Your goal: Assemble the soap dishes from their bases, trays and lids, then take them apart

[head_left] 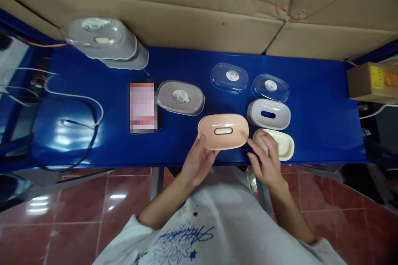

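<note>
My left hand (200, 161) is closed on the left end of a peach oval plastic dish (207, 127), thumb on top and fingers beneath. A pale plug fills the slot in the dish's middle. By its right end is my right hand (265, 157), fingers apart and holding nothing; whether a fingertip touches the dish I cannot tell. This hand partly covers a cream oval tray (284, 145). Just behind the tray sits a grey-white oval dish (282, 115) with an open slot, and two clear lids (222, 78) (259, 87) with round stickers lie farther back.
A lidded grey oval container (192, 101) lies left of the peach dish, beside a phone-like device with a blurred screen (143, 107). Stacked containers (124, 45) stand at the back left. Cables (96, 103) run over the blue table (323, 116). A cardboard box (360, 83) is at right.
</note>
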`<state>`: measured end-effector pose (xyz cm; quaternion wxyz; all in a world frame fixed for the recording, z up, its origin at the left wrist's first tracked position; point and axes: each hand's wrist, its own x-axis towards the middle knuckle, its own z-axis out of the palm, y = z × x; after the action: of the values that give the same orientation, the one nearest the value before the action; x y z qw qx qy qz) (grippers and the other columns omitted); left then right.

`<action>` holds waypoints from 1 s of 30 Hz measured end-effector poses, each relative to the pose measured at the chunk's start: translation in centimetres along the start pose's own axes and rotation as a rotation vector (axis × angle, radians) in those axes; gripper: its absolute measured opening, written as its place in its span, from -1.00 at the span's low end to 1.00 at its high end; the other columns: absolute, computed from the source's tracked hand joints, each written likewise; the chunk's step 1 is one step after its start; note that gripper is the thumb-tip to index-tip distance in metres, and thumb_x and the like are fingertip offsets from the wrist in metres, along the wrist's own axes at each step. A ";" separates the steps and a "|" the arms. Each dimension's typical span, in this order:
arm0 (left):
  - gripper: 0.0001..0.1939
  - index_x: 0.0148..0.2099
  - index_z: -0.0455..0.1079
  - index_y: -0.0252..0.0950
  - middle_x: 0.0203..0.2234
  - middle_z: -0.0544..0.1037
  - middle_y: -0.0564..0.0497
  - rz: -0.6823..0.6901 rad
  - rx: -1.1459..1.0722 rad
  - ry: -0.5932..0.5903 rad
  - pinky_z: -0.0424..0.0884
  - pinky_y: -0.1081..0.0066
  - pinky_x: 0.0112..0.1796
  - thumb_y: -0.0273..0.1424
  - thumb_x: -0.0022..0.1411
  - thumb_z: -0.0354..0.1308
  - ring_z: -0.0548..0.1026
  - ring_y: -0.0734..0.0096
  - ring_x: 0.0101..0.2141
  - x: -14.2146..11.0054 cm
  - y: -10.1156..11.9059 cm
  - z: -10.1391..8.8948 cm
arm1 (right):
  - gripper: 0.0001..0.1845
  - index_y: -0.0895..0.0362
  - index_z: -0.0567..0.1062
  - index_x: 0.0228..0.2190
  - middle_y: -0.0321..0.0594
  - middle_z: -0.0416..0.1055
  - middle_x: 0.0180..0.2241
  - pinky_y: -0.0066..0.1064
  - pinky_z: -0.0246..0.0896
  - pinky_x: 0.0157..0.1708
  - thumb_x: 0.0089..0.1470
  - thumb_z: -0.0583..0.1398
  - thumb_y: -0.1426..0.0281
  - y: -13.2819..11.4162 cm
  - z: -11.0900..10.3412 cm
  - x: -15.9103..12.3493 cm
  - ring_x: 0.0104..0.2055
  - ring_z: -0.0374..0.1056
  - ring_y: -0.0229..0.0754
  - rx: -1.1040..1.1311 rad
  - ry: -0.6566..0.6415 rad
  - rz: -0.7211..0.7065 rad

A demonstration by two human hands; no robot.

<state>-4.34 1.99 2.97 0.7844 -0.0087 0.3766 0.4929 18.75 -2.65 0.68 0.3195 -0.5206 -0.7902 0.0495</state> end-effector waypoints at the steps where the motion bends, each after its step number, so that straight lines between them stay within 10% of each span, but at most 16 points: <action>1: -0.33 0.45 0.32 -0.11 0.26 0.60 -0.08 -0.009 -0.006 -0.006 0.24 -0.01 0.43 -0.23 0.38 0.38 0.34 0.02 0.43 0.0 0.1 -0.1 | -0.29 -0.08 0.29 0.43 0.00 0.31 0.38 0.11 0.33 0.34 0.34 0.24 0.48 0.9 0.0 -0.8 0.42 0.29 0.18 -0.054 0.035 0.023; 7: -0.34 0.47 0.30 -0.16 0.28 0.58 -0.16 -0.031 0.010 0.008 0.21 -0.17 0.43 -0.26 0.41 0.34 0.36 -0.09 0.42 0.3 0.3 -0.7 | -0.38 -0.08 0.36 0.38 -0.04 0.45 0.30 0.14 0.32 0.34 0.37 0.22 0.46 4.3 -1.8 1.1 0.38 0.36 0.18 -0.150 0.071 0.005; 15: -0.36 0.41 0.38 -0.17 0.24 0.62 -0.15 -0.031 0.049 0.015 0.36 -0.07 0.37 -0.27 0.36 0.39 0.43 -0.07 0.36 -0.6 0.5 -1.3 | -0.04 0.11 0.24 0.45 0.10 0.05 0.54 0.36 -0.06 0.52 0.18 0.48 0.25 6.4 2.9 17.5 0.57 -0.06 0.49 -0.145 -0.259 0.017; 19: -0.36 0.41 0.37 -0.17 0.21 0.64 -0.14 -0.036 0.025 0.016 0.37 -0.06 0.36 -0.27 0.35 0.39 0.41 -0.08 0.38 -0.9 0.8 -1.5 | 0.07 0.28 0.32 0.39 0.29 0.34 0.37 0.39 0.15 0.38 0.01 0.56 0.17 9.0 4.1 22.4 0.41 0.25 0.58 -0.105 -0.429 0.073; 24: -0.46 0.31 0.47 -0.20 0.27 0.59 -0.15 -0.037 0.007 -0.032 0.32 -0.13 0.38 -0.18 0.36 0.38 0.29 -0.15 0.45 -0.3 1.5 -1.3 | -0.13 0.18 0.28 0.41 0.15 0.33 0.39 0.16 0.20 0.42 0.24 0.40 0.12 4.9 0.7 18.2 0.44 0.26 0.27 -0.004 -0.319 -0.031; 30: -0.31 0.36 0.42 -0.25 0.31 0.55 -0.21 -0.076 0.044 -0.129 0.31 -0.25 0.36 0.01 0.35 0.34 0.27 -0.24 0.45 0.0 2.4 -1.1 | -0.13 -0.09 0.19 0.46 0.00 0.21 0.47 0.21 0.26 0.39 0.27 0.38 0.12 -0.6 -2.0 10.9 0.48 0.21 0.21 0.161 -0.487 -0.103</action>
<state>-6.86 2.82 3.07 0.8251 0.0261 0.3352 0.4541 16.62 5.86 7.48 0.1622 -0.4254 -0.8628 0.2199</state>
